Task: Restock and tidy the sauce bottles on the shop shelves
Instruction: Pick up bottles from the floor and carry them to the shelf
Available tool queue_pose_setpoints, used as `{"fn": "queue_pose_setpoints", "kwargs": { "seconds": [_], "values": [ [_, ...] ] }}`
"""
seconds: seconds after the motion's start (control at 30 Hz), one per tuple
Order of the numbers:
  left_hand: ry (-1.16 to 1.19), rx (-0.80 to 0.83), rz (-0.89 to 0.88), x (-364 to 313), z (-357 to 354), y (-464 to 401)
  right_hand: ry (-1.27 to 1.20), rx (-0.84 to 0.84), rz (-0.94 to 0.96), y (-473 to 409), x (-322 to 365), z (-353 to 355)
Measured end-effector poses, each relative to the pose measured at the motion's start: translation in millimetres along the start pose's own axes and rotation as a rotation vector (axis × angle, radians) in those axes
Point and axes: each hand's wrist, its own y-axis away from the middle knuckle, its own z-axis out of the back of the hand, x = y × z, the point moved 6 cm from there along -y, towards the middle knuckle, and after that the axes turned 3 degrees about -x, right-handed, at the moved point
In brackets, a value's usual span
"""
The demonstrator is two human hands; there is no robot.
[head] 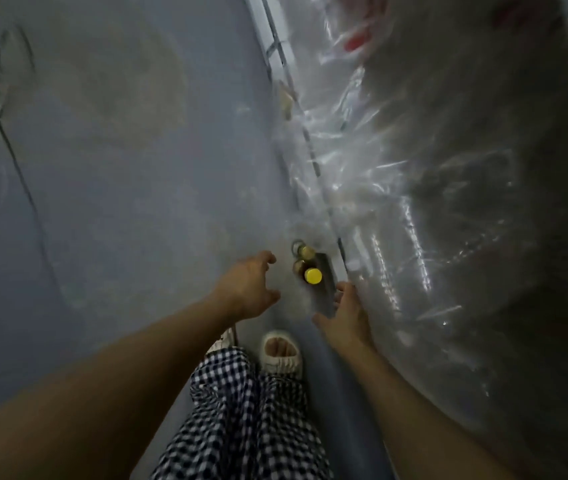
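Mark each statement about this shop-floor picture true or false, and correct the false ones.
1. The bottles with yellow caps stand on the floor. True.
2. The left hand grips a bottle. False: its fingers are spread and it holds nothing, just short of the bottles.
3. The right hand lies close beside the clear plastic wrapping. True.
4. The bottles lie between the two hands. True.
5. The person wears plain black trousers. False: the trousers are checked in dark and white.
6. Both feet are bare. False: a pale open-toed slipper shows on one foot.
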Motion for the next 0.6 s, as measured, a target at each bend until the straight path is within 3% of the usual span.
{"fn": "queue_pose_setpoints", "kwargs": {
  "seconds": [0.17,0.37,0.5,0.6],
  "values": [
    [0.048,-0.026,-0.05,17.7,-47.1,-83.3,-0.052,0.038,-0.035,-62.6,-51.0,-50.7],
    [0.041,-0.067,-0.16,25.5,-93.6,-157.1,-0.297,-0.073,-0.093,-126.3,-97.5,-101.6],
    [0.104,-0.141,-0.272,20.1,-104.1,-182.3,-0.563,-0.149,0.0,-148.6,-92.3,-112.9],
    [0.139,-0.16,-0.352,15.5,-103.9,-190.7,-0.586,-0.227,0.105,-156.1,-83.7,-111.9]
  ]
}}
